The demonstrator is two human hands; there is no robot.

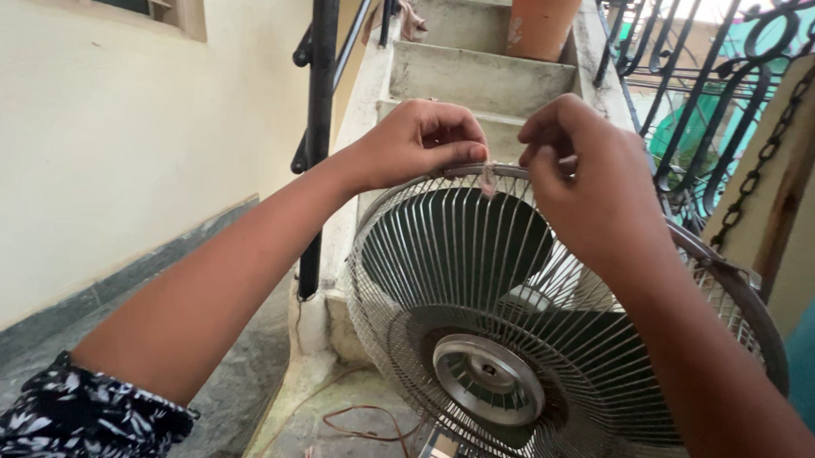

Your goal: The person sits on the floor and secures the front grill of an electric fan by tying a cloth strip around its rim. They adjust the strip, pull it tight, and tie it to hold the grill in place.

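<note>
- Two hands: the left hand (420, 143) and the right hand (585, 186), both up at the top rim of the fan guard.
- One fan (549, 336), with one round wire guard and one silver hub cap (488, 379) at its centre.
- One small clip or tie (488, 179) on the rim, between the fingertips.
- One black railing post (318, 133).
- Three concrete steps (478, 76) that can be made out.
- One hanging chain (766, 153).
- One thin wire (362, 429) on the floor.
- One patterned sleeve (69, 416).

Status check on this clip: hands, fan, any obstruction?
Left hand and right hand both pinching at a small tie on the fan guard top rim. Fan upright by the steps. Nothing in the way.
</note>
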